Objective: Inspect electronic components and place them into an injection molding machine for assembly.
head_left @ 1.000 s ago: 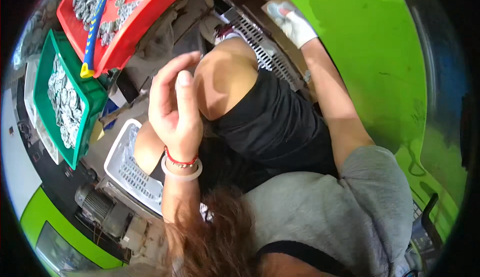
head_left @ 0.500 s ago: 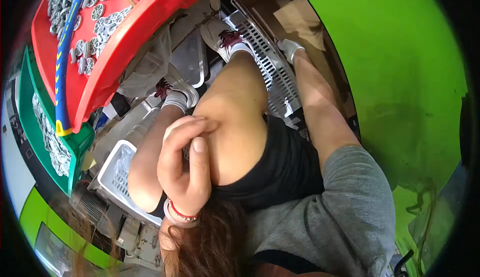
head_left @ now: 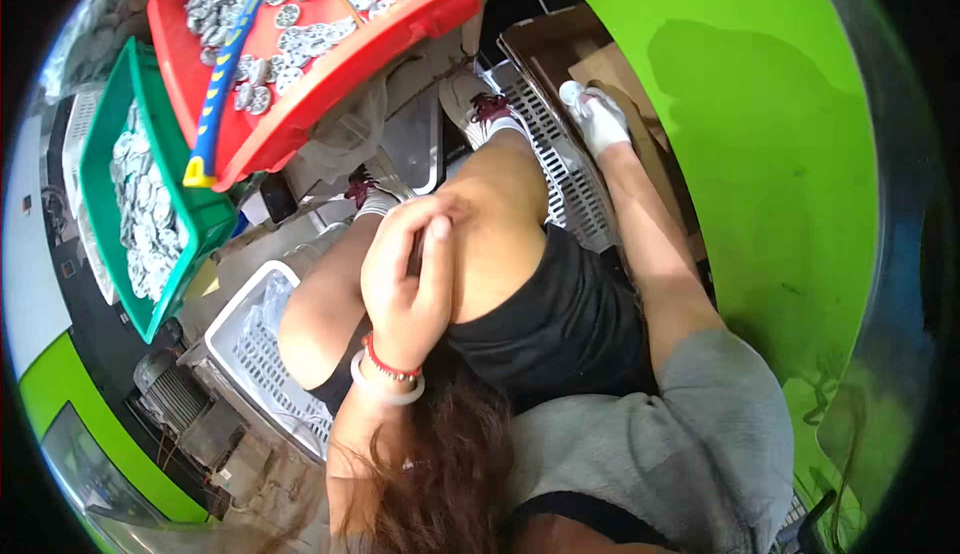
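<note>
My left hand (head_left: 408,272) rests on my bare knee, its fingers loosely bent and the thumb lying apart from the palm with a gap between. It wears a red bead bracelet (head_left: 388,359) and a pale bangle at the wrist, and I see nothing in it. My right hand (head_left: 603,124), in a white glove, reaches out over the cardboard box (head_left: 530,42). Its fingertips are closed on a small round grey disc (head_left: 571,92). Part of the disc is hidden by the glove.
A red tray (head_left: 400,29) with several grey wheel-shaped discs stands at upper left, with a blue and yellow handle (head_left: 222,84) across it. Beside it is a green bin (head_left: 100,184) of similar pieces. White baskets (head_left: 222,329) sit low; a green panel (head_left: 780,154) rises at right.
The round grey disc now shows in my right fingertips; before, none was visible there. My left thumb has moved nearer its fingers. The view has shifted, showing more of the red tray and green bin.
</note>
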Demonstrator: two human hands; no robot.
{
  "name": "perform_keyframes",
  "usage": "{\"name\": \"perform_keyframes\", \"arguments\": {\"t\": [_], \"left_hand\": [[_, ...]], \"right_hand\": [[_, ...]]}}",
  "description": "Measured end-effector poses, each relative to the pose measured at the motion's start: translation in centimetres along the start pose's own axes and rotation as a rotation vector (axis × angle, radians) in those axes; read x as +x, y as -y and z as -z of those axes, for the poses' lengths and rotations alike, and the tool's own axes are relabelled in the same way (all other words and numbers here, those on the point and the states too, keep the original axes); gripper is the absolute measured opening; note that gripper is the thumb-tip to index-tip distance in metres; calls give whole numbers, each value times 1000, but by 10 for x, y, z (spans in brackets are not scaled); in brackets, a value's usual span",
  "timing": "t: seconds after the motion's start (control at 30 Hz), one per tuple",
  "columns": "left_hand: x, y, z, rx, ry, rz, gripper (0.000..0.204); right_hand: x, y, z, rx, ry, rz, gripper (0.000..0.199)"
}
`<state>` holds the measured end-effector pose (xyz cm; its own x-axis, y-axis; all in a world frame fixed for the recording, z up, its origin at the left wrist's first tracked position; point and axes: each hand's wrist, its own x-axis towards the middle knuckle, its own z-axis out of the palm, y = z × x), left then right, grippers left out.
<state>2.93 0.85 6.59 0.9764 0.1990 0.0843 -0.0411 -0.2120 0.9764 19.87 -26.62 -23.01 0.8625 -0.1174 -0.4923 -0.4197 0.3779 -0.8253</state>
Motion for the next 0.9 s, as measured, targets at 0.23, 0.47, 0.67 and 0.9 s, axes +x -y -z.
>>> {"name": "perform_keyframes", "arguments": {"t": [0.23,0.47,0.67,0.9], "left_hand": [[36,-59,1,-524,-83,-58,33],[23,-89,50,-1037,-128,-240,38],[14,-78,102,-1676,-60,-255,52],[20,-60,114,-1803,-132,-126,60]], "right_hand": [[-241,192,-177,219,677,35,22],[-330,233,-267,124,913,-117,38],[-332,225,-311,130,1078,-240,49],[-310,202,-318,205,1132,-393,48]]}}
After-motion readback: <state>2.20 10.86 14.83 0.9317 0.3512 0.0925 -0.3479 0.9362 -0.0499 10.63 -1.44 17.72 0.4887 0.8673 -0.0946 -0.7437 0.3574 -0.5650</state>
